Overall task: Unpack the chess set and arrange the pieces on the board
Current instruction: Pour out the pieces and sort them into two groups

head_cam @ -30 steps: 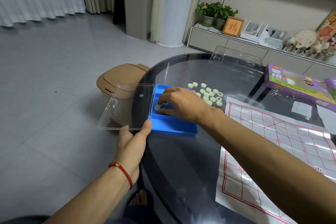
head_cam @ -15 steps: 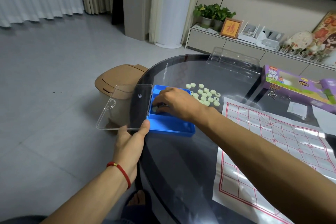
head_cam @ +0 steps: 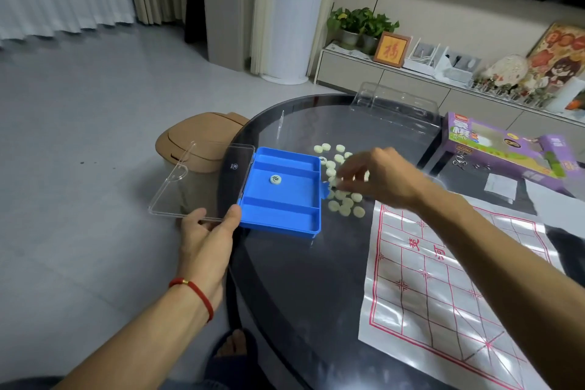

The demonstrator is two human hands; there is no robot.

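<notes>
While the blue case sits open at the counter's left edge, this is how things lie:

Left hand: the left hand (head_cam: 209, 236) holds the near edge of the clear lid (head_cam: 202, 182), thumb on top by the hinge corner, fingers under the plastic.
Right hand: the right hand (head_cam: 384, 179) hangs over the loose pieces just right of the case, fingers bent downward; blur hides whether they pinch a piece, so I cannot tell if it grips anything.
Blue case: the blue case (head_cam: 281, 215) rests on the dark glass counter (head_cam: 300, 288), three long compartments, its lid swung flat out to the left past the counter's rim.
Piece in case: one pale round piece (head_cam: 275, 179) with a dark character lies alone in the middle compartment.
Loose pieces: a scatter of pale green-white pieces (head_cam: 346, 204) lies on the counter just beyond and right of the case, partly under the right hand.
Board: the paper board (head_cam: 443, 288) with red grid lines lies flat to the right, near the scatter but not touching the case.
Purple box: a purple box (head_cam: 503, 144) stands at the far right.
Clear tray: a clear plastic tray (head_cam: 395, 108) sits at the counter's far edge.
Bin: a tan bin (head_cam: 196, 142) stands on the floor under the lid.
Wrist: a red cord (head_cam: 196, 291) circles the left wrist.
</notes>
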